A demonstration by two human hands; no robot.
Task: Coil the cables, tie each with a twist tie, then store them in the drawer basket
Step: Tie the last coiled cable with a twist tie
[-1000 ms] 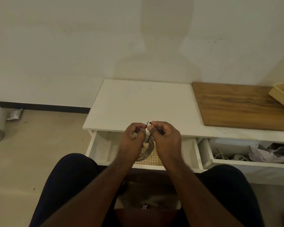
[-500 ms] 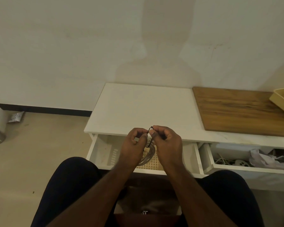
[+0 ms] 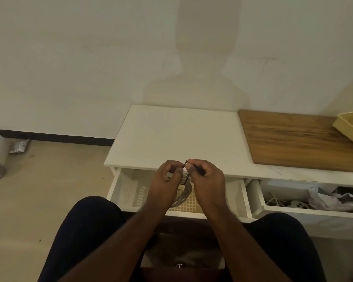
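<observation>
Twist tie (image 3: 185, 172) pinched between both hands' fingers (image 3: 190, 167) — above the coil (image 3: 182, 195).

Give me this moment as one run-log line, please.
step: tying | left hand: holds coiled cable | right hand: pinches twist tie | drawer basket: below

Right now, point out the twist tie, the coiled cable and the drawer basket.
twist tie (image 3: 185, 176), head view, on the dark strand between the hands.
coiled cable (image 3: 184, 194), head view, on the pale loops under the hands.
drawer basket (image 3: 189, 204), head view, on its lattice floor.
</observation>
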